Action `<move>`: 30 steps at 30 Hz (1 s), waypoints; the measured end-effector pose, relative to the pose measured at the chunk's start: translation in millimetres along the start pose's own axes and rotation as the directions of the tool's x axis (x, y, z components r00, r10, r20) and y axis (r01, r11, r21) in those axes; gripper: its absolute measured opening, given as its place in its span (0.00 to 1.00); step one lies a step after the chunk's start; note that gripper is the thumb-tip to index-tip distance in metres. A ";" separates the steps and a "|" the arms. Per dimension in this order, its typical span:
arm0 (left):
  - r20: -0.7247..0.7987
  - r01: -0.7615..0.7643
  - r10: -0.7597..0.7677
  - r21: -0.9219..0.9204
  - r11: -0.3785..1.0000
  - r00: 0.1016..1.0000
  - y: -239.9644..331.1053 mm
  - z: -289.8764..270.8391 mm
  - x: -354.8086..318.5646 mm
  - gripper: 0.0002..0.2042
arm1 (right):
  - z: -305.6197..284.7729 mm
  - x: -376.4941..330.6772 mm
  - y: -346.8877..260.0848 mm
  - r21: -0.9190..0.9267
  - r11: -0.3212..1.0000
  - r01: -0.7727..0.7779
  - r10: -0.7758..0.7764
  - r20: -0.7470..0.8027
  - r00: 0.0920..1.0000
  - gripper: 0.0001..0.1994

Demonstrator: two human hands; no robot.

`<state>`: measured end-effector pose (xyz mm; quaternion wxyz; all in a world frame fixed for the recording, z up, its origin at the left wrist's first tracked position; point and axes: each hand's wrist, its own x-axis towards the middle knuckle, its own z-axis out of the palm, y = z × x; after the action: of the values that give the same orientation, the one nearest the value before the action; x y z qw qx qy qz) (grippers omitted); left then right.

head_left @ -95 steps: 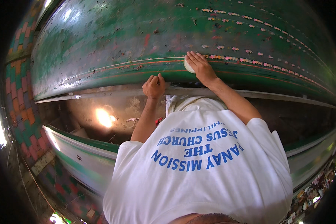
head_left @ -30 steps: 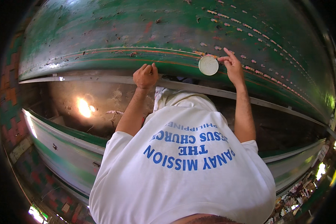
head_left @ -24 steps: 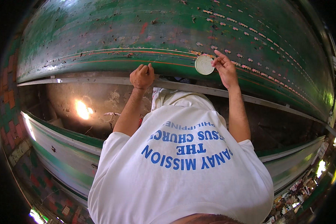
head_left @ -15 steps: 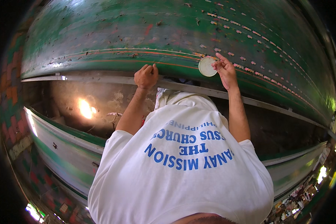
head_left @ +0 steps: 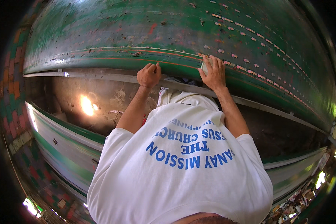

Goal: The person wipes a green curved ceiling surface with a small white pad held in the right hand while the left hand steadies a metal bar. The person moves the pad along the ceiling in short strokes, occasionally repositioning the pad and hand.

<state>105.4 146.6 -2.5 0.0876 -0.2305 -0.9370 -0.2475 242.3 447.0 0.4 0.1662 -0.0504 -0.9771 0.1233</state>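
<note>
Against the green hull's orange stripe [head_left: 100,59], I see my right hand [head_left: 214,72] now pressed flat over the pale round disc [head_left: 204,67], lifted into view half a second ago, while my left hand [head_left: 149,74] stays curled, gripping the hull's edge.

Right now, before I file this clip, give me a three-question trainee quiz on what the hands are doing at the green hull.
1. True or false: the right hand presses a small round whitish pad against the weathered green painted hull.
2. What does the left hand rest on?
A. the pale metal rail
B. the hull's lower edge
C. the white printed shirt
3. Fill in: the left hand is ___ (open/curled).

Key: 1 true; 2 B; 3 curled.
</note>
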 end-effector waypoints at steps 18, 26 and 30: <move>-0.085 -0.028 0.023 -0.047 0.998 0.996 -2.1 5.6 -2.2 0.20 | -24.1 -22.6 2.5 -0.110 0.972 -0.206 0.225 0.200 0.954 0.40; -0.100 -0.058 0.052 -0.051 0.997 0.994 -0.3 1.7 -1.3 0.20 | -24.6 7.1 29.3 0.105 0.946 -0.306 0.290 0.140 0.947 0.38; -0.107 -0.092 0.086 -0.057 0.994 0.991 -2.2 1.3 -0.4 0.20 | 0.4 53.1 37.1 0.181 0.978 -0.107 0.126 -0.101 0.987 0.29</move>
<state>104.5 145.4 -4.6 0.1404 -0.2613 -0.9118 -0.2839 194.5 490.1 7.1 0.2170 -0.0996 -0.9470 0.2151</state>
